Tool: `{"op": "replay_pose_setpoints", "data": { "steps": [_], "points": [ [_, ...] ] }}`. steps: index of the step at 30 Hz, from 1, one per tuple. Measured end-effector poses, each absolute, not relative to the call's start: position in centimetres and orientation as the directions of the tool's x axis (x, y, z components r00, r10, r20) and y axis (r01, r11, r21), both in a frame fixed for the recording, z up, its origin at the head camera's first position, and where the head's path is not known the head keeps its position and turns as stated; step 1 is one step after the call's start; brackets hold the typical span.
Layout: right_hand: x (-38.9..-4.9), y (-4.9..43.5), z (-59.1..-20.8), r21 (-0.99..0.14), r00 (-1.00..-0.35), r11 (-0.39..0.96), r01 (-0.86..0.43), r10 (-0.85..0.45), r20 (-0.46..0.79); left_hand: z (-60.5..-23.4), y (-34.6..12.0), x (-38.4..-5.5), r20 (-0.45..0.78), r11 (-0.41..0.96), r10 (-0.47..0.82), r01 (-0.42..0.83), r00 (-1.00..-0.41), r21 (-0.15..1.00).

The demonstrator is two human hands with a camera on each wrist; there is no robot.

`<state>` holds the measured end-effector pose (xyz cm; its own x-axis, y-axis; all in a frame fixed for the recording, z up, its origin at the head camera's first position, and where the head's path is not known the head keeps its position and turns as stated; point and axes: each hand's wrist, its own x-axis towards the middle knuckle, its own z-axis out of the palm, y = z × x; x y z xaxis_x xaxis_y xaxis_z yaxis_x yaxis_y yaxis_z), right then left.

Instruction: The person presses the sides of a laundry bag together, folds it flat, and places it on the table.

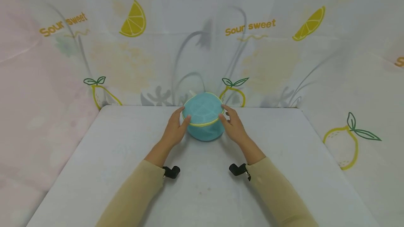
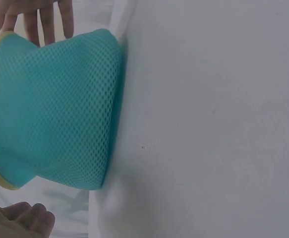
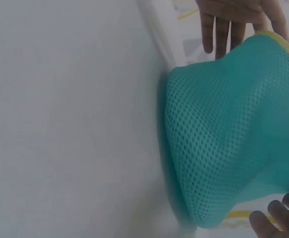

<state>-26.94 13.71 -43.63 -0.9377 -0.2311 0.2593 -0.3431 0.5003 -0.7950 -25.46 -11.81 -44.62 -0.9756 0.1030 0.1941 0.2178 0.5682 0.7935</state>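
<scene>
A soft, round teal mesh basket (image 1: pixel 206 133) with a yellow-trimmed rim stands on the white table. Its rounded top tilts toward me in the head view, and its side fills much of both wrist views. On the left, my left hand (image 1: pixel 175 129) pinches the rim between thumb and forefinger. Opposite it, my right hand (image 1: pixel 234 126) holds the rim the same way. In the left wrist view the left hand's other fingers (image 2: pixel 37 218) sit loosely beside the mesh. The right hand's fingers (image 3: pixel 278 218) show at the lower right of the right wrist view.
The white tabletop (image 1: pixel 202 188) extends on both sides and in front of the basket. Its far edge meets a hanging cloth (image 1: pixel 189 16) printed with lemons, close behind the basket. A small black device (image 1: pixel 172 172) sits at the left sleeve cuff, another (image 1: pixel 237 169) at the right.
</scene>
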Motion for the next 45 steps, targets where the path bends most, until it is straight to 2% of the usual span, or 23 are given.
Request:
{"op": "replay_pose_setpoints", "data": {
  "steps": [11, 23, 45],
  "points": [
    [-27.7, 12.1, -43.2, -0.842, -0.963, 0.477, -0.251, -0.212, 0.167, -45.1, -11.4, -27.1, 0.125, 0.449, 0.080, 0.148, -0.989, 0.881],
    [-28.5, 11.6, -44.1, -0.863, -0.985, 0.486, -0.139, -0.162, 0.067, -45.5, -10.4, -27.3, 0.031, 0.408, 0.069, 0.057, -0.997, 0.911],
    [-27.1, 12.2, -43.6, -0.842, -0.974, 0.504, -0.193, -0.199, 0.104, -45.0, -9.4, -25.9, 0.154, 0.406, 0.097, 0.180, -0.983, 0.896]
  ]
}}
